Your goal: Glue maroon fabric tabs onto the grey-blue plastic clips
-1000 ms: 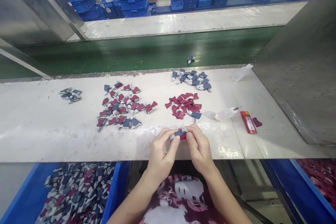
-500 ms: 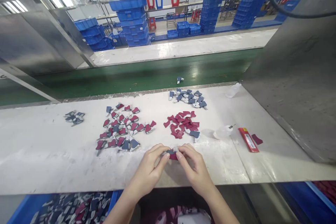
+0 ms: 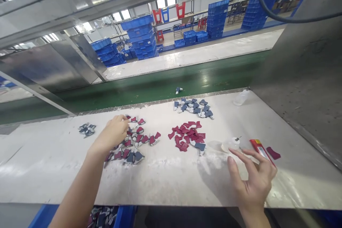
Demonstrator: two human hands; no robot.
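My left hand (image 3: 114,133) is over the left part of a group of small grey-white pieces with maroon or dark blue faces (image 3: 140,138). Its fingers are bent and close together; whatever is between them is hidden. On the right, my right hand (image 3: 252,176) is open above the table, thumb and fingers apart, with nothing in it. Just beyond its fingertips stands a translucent squeeze bottle with a thin dark tip (image 3: 230,145). Flat maroon cut pieces (image 3: 188,136) form a heap between the hands, with one blue-faced piece (image 3: 200,146) at its near edge.
Blue-faced pieces (image 3: 196,107) are grouped at the back, and dark ones (image 3: 87,129) at far left. A red packet (image 3: 260,146), a maroon piece (image 3: 273,153) and another bottle (image 3: 241,97) are to the right. Metal panel (image 3: 301,89) bounds the right side; a green strip (image 3: 149,91) runs behind.
My hands have parted from the small piece they held together at the front. The left went left to the grouped pieces; the right went right toward the bottle and opened.
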